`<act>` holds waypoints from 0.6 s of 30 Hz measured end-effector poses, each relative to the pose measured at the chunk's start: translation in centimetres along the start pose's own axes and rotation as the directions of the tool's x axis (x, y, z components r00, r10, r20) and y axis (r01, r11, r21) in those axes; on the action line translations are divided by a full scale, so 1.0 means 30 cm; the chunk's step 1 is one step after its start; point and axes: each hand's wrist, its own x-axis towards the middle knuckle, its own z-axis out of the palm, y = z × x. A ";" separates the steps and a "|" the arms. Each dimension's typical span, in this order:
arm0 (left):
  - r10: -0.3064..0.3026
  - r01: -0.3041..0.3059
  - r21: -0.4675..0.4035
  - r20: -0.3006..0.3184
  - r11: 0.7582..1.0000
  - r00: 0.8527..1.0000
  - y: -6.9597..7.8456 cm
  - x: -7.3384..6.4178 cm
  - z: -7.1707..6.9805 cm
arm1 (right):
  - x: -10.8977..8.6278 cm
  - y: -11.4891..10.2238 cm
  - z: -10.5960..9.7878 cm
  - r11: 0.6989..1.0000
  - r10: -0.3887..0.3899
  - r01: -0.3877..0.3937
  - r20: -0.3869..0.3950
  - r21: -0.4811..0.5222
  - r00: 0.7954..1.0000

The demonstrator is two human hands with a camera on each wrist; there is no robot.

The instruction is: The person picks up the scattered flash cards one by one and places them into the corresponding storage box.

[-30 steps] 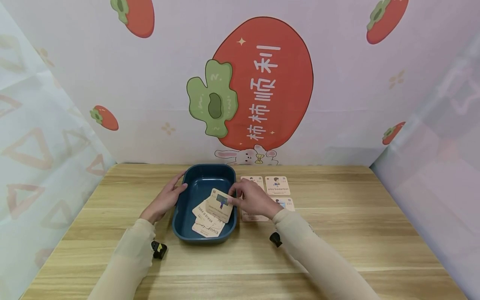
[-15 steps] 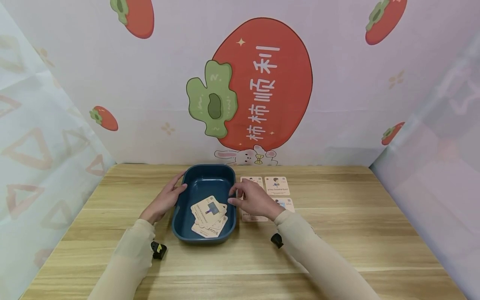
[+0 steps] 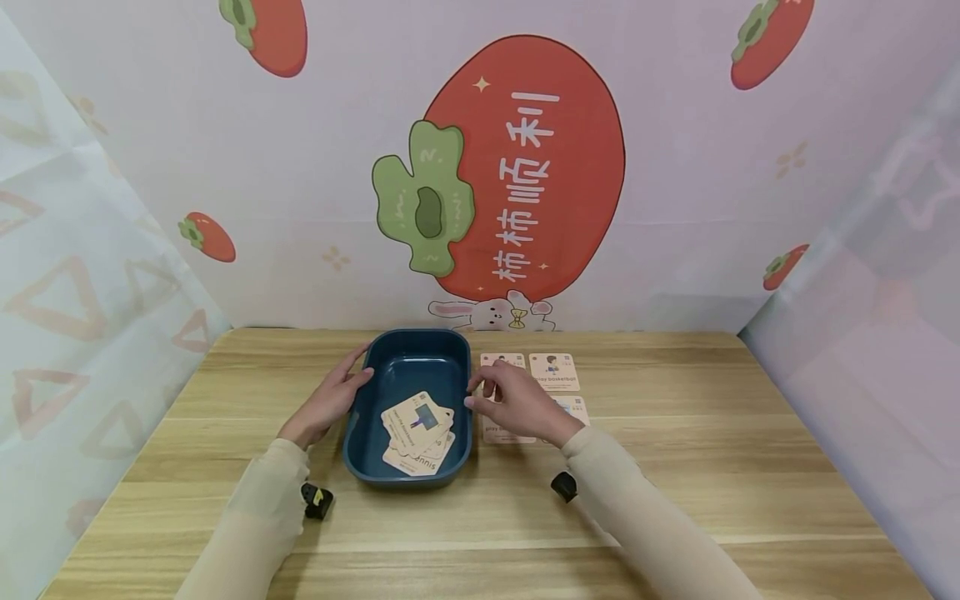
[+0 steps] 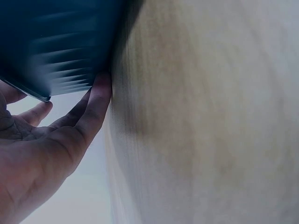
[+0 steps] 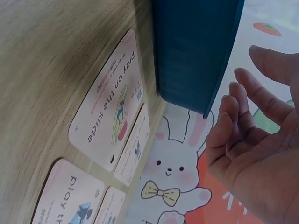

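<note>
- Persimmon-printed cloth (image 3: 675, 183) hangs behind the back edge of the wooden bench (image 3: 675, 500).
- Blue tray (image 3: 420, 367) stands near this edge, left of its middle; left hand (image 3: 327, 403) rests against its left wall, fingers rather straight, a little spread.
- Blackboard card (image 3: 413, 423), which was pinched one second ago, lies now on the card pile (image 3: 426, 464) inside the tray.
- So this card is released: right hand (image 3: 521, 403) has moved slightly rightward, holds nothing, fingers loosely bent, above four laid-out cards (image 3: 554, 372).
</note>
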 end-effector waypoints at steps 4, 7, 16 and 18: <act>-0.001 0.001 0.000 0.000 1.000 1.000 -0.001 0.001 -0.001 | -0.017 0.003 -0.012 1.000 0.005 -0.005 -0.013 0.007 1.000; -0.001 0.001 0.003 0.001 1.000 1.000 -0.002 0.001 -0.001 | -0.028 0.009 -0.021 1.000 -0.001 0.002 -0.023 0.005 1.000; 0.013 -0.013 0.001 0.000 1.000 1.000 -0.003 0.000 -0.001 | -0.061 0.043 -0.054 1.000 -0.013 0.012 -0.042 -0.022 0.999; 0.016 -0.016 0.001 0.000 1.000 1.000 -0.003 0.000 -0.001 | -0.068 0.053 -0.060 1.000 -0.011 0.010 -0.044 -0.024 0.999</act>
